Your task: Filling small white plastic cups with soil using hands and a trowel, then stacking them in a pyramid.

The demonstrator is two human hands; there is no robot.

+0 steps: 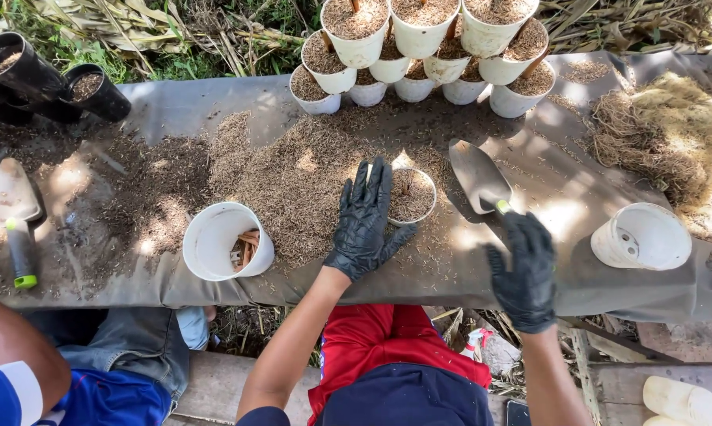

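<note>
**Gloved hands at the small filled pot**

On the far left of the counter [175, 106] we saw a second trowel [14, 209] lying flat in the spilled husks. Next came a white pot on its side [222, 241] with brown sticks inside. Our left hand [364, 221], in a black glove, lay flat with fingers spread, its fingertips against the left rim of the small filled pot [413, 196]. Just right of that pot lay the trowel [477, 175]; our right hand [525, 272] closed around its handle. An empty white pot [642, 235] lay tipped further right, and filled pots [419, 47] stood stacked behind.
</note>
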